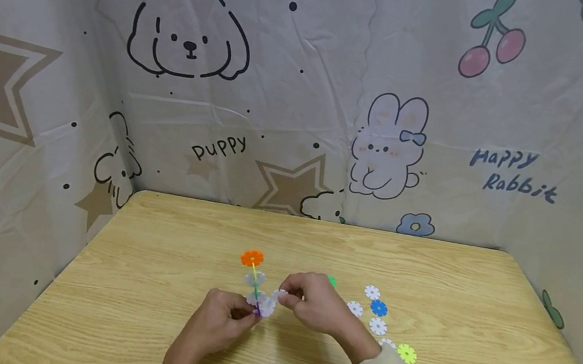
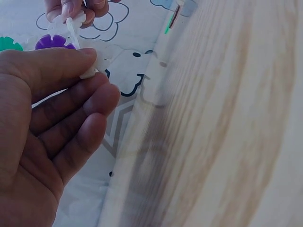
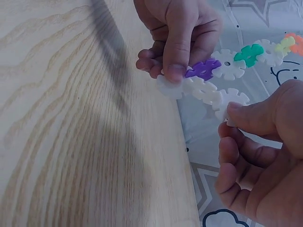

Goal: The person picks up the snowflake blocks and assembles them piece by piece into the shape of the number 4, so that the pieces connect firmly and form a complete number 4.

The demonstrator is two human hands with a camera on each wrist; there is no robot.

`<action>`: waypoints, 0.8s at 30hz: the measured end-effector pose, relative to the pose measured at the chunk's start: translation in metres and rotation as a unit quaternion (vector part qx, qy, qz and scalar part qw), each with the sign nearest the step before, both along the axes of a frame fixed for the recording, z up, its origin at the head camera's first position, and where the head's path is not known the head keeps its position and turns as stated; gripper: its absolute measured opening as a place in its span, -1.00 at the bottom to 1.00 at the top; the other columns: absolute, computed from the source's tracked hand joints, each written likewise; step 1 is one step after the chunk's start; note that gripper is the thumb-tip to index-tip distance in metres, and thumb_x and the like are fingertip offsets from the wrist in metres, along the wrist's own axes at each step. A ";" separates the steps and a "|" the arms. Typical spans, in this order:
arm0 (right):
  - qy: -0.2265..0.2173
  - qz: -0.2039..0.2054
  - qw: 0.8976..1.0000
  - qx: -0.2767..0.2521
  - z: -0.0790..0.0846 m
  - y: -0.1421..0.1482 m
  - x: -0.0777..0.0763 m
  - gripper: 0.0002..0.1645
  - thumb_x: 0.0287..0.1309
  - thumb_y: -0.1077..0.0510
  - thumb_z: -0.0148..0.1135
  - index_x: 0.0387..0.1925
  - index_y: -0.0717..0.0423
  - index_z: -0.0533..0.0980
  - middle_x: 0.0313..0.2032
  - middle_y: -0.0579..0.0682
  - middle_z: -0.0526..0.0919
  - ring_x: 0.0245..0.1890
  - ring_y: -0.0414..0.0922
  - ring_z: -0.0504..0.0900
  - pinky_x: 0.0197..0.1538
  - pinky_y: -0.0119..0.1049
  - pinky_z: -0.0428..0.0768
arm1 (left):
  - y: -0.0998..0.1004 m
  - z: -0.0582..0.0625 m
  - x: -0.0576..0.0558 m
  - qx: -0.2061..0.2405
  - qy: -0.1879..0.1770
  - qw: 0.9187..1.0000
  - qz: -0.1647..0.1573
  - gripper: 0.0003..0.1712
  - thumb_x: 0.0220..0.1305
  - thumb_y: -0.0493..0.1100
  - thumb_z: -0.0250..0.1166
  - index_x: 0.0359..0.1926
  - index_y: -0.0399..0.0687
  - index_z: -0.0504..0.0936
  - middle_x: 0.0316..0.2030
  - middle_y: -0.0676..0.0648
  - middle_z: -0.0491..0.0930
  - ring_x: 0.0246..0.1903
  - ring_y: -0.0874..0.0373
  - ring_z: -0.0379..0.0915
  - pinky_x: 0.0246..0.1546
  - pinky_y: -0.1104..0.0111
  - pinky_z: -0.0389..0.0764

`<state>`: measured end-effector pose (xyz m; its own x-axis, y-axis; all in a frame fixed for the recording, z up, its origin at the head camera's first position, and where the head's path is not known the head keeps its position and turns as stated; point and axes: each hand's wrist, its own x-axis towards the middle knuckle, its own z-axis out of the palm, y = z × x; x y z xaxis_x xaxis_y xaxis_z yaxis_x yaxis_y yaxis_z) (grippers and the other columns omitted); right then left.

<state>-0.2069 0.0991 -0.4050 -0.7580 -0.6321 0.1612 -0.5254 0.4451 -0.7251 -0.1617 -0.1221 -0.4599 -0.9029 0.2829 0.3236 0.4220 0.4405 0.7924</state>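
Observation:
A chain of interlocking flower-shaped plastic discs stands between the hands. It runs from an orange disc (image 1: 252, 258) at its far end through yellow, white and green (image 3: 249, 55) to a purple disc (image 3: 203, 69), then bends into several white discs. My left hand (image 1: 218, 324) pinches a white disc (image 3: 169, 88) at the bend, beside the purple one, between thumb and fingers. At the chain's near end another white disc (image 3: 229, 105) is pinched by my right hand (image 1: 316, 303), its other fingers loosely curled. Thumbs and fingertips hide parts of both held discs.
Loose discs lie on the wooden table (image 1: 178, 234) right of the hands: several white, a blue disc (image 1: 379, 308) and a yellow-green disc (image 1: 406, 354). A green disc (image 1: 332, 280) is partly hidden behind the right hand. Printed cloth (image 1: 305, 84) hangs around the table.

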 end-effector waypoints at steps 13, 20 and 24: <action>0.043 -0.024 0.999 -0.008 -0.006 0.000 0.003 -0.86 0.23 0.36 0.29 -0.40 0.15 0.70 -0.50 -0.18 0.62 -0.55 -0.31 0.44 -0.49 -0.38 0.47 | 0.003 0.001 0.000 -0.022 0.021 1.000 0.000 -0.94 0.14 -0.42 0.43 -0.40 -0.23 0.80 -0.48 0.06 0.70 -0.50 0.35 0.53 -0.46 0.41 0.61; 0.056 -0.026 0.998 -0.010 -0.008 0.000 0.005 -0.86 0.19 0.38 0.32 -0.44 0.17 0.70 -0.51 -0.14 0.62 -0.57 -0.32 0.42 -0.48 -0.39 0.46 | 0.007 0.001 0.000 -0.013 0.019 1.000 -0.008 -0.94 0.15 -0.42 0.42 -0.42 -0.26 0.79 -0.49 0.05 0.70 -0.53 0.35 0.51 -0.49 0.41 0.61; 0.052 -0.020 0.998 -0.005 -0.009 0.000 0.006 -0.86 0.21 0.37 0.31 -0.43 0.17 0.69 -0.51 -0.15 0.60 -0.56 -0.32 0.41 -0.48 -0.39 0.45 | 0.006 0.000 0.000 -0.019 0.015 1.000 -0.004 -0.93 0.16 -0.41 0.42 -0.41 -0.24 0.79 -0.46 0.01 0.72 -0.49 0.33 0.55 -0.45 0.42 0.62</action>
